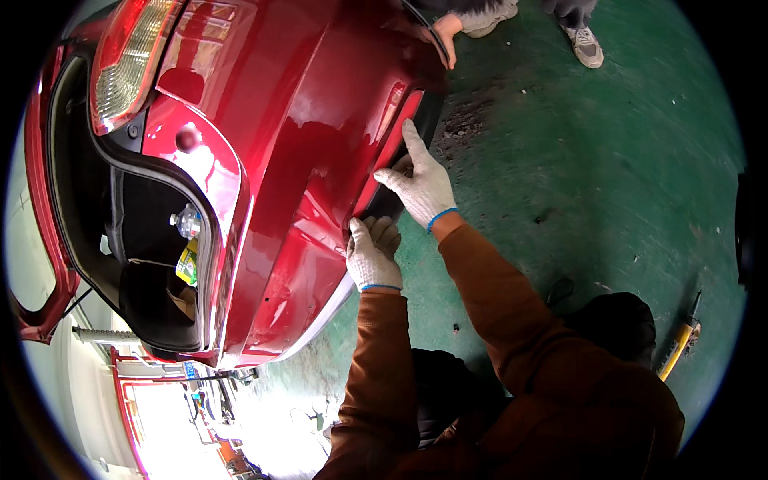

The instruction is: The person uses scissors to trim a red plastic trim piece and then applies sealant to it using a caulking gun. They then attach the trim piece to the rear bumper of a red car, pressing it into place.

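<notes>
Along the lower edge of a car's red rear bumper [280,160] runs a bright red reflector strip [390,144], bordered by black trim [432,112]. My right hand [420,184], in a white knit glove with a blue cuff, rests on the strip. Its index finger is stretched along it and the thumb is spread apart; the other fingers are partly hidden. At the strip's near end my left hand [372,260], gloved alike, is closed on the black trim, thumb on the outer side. Its fingertips are partly hidden.
Another person's bare hand [448,38] touches the bumper's far end, near a shoe [584,46]. The open trunk [148,216] holds a clear bottle [186,222] and a yellow-green package [186,262]. A yellow tool [678,348] lies on the green floor [592,184] at right.
</notes>
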The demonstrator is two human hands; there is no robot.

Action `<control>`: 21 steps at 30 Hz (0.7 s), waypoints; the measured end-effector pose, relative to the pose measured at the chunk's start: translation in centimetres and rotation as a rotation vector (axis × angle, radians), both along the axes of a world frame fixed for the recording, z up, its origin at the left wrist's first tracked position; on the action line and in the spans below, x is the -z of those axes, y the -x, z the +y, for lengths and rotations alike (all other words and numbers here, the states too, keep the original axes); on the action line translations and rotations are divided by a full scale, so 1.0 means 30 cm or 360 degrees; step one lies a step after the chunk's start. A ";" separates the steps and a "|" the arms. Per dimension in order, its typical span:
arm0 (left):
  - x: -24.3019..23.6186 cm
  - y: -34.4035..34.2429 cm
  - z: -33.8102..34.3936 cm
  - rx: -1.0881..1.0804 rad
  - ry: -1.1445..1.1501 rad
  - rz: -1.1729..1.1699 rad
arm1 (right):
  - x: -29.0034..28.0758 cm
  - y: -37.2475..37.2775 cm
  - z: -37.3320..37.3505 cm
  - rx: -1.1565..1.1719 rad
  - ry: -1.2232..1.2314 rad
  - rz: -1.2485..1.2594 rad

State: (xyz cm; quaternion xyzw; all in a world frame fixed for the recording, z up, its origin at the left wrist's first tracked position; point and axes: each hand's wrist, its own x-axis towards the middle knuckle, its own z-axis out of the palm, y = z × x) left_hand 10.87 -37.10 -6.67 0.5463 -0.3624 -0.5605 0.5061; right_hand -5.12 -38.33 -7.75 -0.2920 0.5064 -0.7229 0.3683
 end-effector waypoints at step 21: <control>-0.017 0.012 0.002 -0.0005 0.0002 0.0135 | 0.057 0.076 -0.086 0.0397 0.0110 0.0335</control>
